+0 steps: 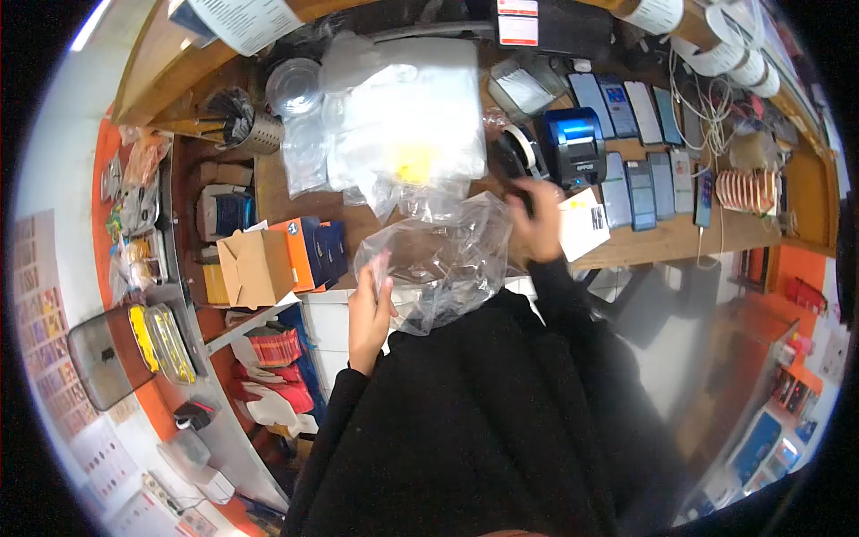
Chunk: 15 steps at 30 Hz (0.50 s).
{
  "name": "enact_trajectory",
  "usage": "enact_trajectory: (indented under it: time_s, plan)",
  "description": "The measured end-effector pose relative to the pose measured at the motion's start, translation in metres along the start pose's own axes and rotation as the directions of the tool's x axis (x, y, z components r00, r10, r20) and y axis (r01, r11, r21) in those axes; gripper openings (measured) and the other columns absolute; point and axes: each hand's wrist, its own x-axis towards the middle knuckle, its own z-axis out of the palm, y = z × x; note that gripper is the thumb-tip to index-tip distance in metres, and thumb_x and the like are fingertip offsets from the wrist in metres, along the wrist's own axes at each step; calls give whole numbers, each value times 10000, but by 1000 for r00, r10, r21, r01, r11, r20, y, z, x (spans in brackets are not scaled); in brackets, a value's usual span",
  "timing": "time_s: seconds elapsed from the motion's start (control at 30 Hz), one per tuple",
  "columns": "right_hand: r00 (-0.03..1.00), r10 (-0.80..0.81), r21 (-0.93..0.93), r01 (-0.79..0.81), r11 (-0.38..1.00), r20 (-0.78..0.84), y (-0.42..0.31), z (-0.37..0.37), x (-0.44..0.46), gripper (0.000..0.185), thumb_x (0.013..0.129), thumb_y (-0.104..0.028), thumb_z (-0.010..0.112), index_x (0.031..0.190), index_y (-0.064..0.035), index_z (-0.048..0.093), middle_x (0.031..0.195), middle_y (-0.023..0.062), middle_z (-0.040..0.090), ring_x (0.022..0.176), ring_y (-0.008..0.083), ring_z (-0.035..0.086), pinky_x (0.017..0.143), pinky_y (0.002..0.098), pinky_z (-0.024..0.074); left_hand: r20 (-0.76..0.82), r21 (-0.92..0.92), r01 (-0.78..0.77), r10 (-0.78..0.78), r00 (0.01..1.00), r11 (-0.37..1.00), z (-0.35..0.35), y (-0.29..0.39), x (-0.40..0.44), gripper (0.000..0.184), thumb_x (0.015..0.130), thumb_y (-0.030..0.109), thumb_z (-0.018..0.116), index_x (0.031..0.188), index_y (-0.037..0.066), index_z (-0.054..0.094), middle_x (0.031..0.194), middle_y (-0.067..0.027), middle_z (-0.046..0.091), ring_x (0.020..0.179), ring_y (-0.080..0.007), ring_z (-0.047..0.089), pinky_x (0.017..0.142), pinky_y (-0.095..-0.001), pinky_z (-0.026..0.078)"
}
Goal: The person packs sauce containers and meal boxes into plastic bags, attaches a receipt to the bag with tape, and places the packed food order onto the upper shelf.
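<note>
One clear plastic bag at near edge of worktop, pinched in fingers of left hand; near-left of blurred right hand, grip unclear, beside tape dispenser; long axis uncertain.

place: shop, likely takeaway | signs: blue printer, phones (two rows), carton

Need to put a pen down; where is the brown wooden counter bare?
A strip of brown wooden counter lies mostly bare between the flat rectangular phones and front edge; another patch, between the orange-and-blue cardboard box and crumpled clear plastic bag. It's crowded around the boxy blue-and-black printer.
</note>
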Motion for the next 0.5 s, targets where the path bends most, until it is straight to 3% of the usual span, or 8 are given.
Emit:
enact_trajectory:
  time_s: [0.1, 0.17, 0.23, 0.3, 0.37, 0.4, 0.43, 0.5]
  plan:
    - [954, 298, -617, -219, 756, 27, 39, -58, -42, 819, 549, -262, 759, 1264, -154, 376, 1184, 195, 411, 1074, 364, 413, 860, 463, 363, -5, 68, 16, -15, 1000, 998, -4, -3, 1, 339, 905, 157, 399, 1203, -3, 396, 1071, -178, 557, 630, -190, 581, 562, -286, 438]
    - [904, 417, -722, -226, 654, 94, 54, -59, -50, 898, 525, -288, 765, 1298, -199, 316, 1200, 228, 368, 1071, 389, 397, 867, 471, 356, 0, 88, 31, -31, 1000, 996, -3, -5, 7, 369, 909, 168, 389, 1238, -1, 389, 1140, -194, 527, 752, -234, 617, 641, -302, 463]
    - [834, 531, -815, -202, 543, 147, 61, -60, -50, 980, 501, -315, 771, 1331, -244, 256, 1215, 261, 325, 1067, 414, 380, 874, 478, 350, -28, 217, -370, 384, 923, 904, -1, -8, 17, 395, 913, 183, 386, 1265, 2, 374, 1233, -229, 440, 1079, -312, 503, 875, -333, 394]
    - [722, 678, -727, -390, 565, 140, 64, -66, -42, 1013, 489, -277, 762, 1345, -299, 221, 1227, 264, 336, 1067, 425, 381, 882, 497, 339, 9, 66, -303, 303, 953, 951, -2, 5, 15, 391, 916, 200, 384, 1245, -11, 394, 1295, -225, 368, 1245, -318, 308, 996, -333, 261]
    - [873, 361, -306, -264, 915, 329, 71, -97, -43, 1024, 479, -218, 719, 1359, -153, 198, 1247, 220, 366, 1075, 385, 406, 877, 449, 371, 42, 30, -343, 342, 939, 939, -3, 10, 21, 374, 909, 185, 400, 1226, -12, 421, 1294, -206, 382, 1230, -311, 338, 975, -324, 292]
    - [880, 342, 115, -397, 911, 330, 38, -108, -31, 989, 498, -202, 707, 1347, -105, 209, 1238, 195, 387, 1091, 348, 416, 886, 424, 377, 57, 24, -412, 410, 910, 911, -4, 12, 26, 365, 902, 174, 413, 1216, -12, 435, 1294, -197, 387, 1224, -307, 350, 965, -318, 305]
    - [882, 334, 509, -466, 724, 332, -4, -114, -23, 955, 517, -185, 695, 1335, -56, 219, 1229, 171, 408, 1108, 310, 426, 896, 399, 383, 54, 25, -405, 404, 913, 914, -2, 14, 29, 365, 902, 174, 413, 1216, -12, 435, 1294, -197, 387, 1224, -307, 350, 965, -318, 305]
    - [858, 278, 801, -506, 319, 431, -55, -101, -21, 897, 559, -158, 672, 1325, -31, 225, 1223, 145, 417, 1119, 265, 432, 918, 375, 375, 169, -59, -494, 496, 852, 867, 7, 19, 31, 363, 882, 149, 446, 1216, 7, 446, 1289, -190, 398, 1211, -303, 373, 956, -309, 312]
